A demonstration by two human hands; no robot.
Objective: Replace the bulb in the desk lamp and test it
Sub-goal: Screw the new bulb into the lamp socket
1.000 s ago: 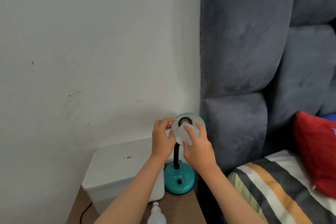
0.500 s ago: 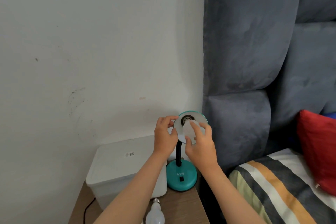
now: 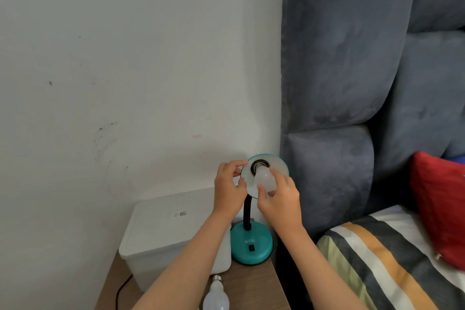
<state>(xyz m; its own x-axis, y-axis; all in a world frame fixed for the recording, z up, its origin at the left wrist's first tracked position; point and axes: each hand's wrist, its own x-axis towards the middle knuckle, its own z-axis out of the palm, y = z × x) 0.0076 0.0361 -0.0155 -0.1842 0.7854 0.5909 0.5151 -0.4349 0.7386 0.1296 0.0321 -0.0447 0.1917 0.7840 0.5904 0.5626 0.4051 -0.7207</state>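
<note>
Teal lamp base (image 3: pixel 251 244) reads "ATN"; right hand (image 3: pixel 280 200) grips bulb (image 3: pixel 264 178)

Your left hand (image 3: pixel 230 190) and right hand (image 3: pixel 279 195) fill the space in front of the lamp shade (image 3: pixel 266 173), so there is little room there. To the right, the padded headboard (image 3: pixel 334 113) stands just beside the shade and blocks that side. Below on the left, the white box (image 3: pixel 161 239) takes most of the wooden table (image 3: pixel 254 284). The spare bulb (image 3: pixel 216 297) lies on the near strip. Above the shade, along the wall (image 3: pixel 125 58), you have free room.
</note>
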